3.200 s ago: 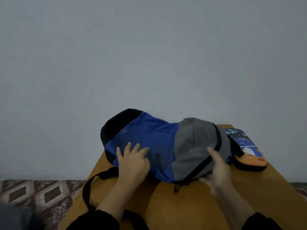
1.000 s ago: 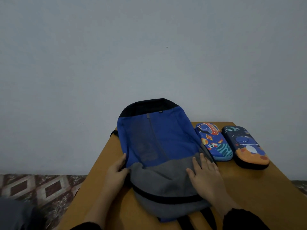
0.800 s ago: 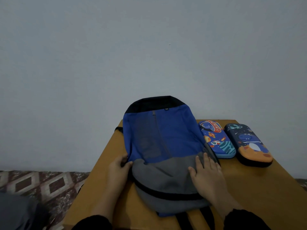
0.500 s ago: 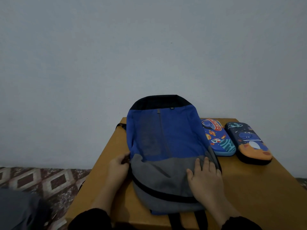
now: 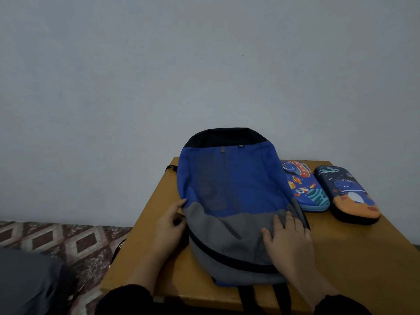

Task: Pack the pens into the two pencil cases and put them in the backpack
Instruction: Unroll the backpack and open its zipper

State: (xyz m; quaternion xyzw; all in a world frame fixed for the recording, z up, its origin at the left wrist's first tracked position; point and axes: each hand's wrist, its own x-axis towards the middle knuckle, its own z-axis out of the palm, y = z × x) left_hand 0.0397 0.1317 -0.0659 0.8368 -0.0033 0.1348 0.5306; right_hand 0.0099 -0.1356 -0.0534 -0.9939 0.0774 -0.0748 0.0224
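A blue and grey backpack (image 5: 229, 185) with a black top lies flat on the wooden table (image 5: 354, 258), zipped shut, its straps hanging over the near edge. My left hand (image 5: 169, 226) touches its left side where blue meets grey, fingers curled at the fabric. My right hand (image 5: 287, 238) rests flat on the grey part at the right. To the right of the backpack lie two closed pencil cases side by side: a blue space-print case (image 5: 304, 187) and a dark dinosaur case with an orange end (image 5: 347, 194). No pens are visible.
The table stands against a plain grey wall (image 5: 204, 64). A patterned floor (image 5: 56, 237) lies to the left below the table's left edge. A dark grey shape (image 5: 27, 280) fills the lower left corner.
The backpack was turned from lying crosswise to lengthwise, uncovering the blue pencil case. Over the last second both hands stay on its sides; the view shifted slightly.
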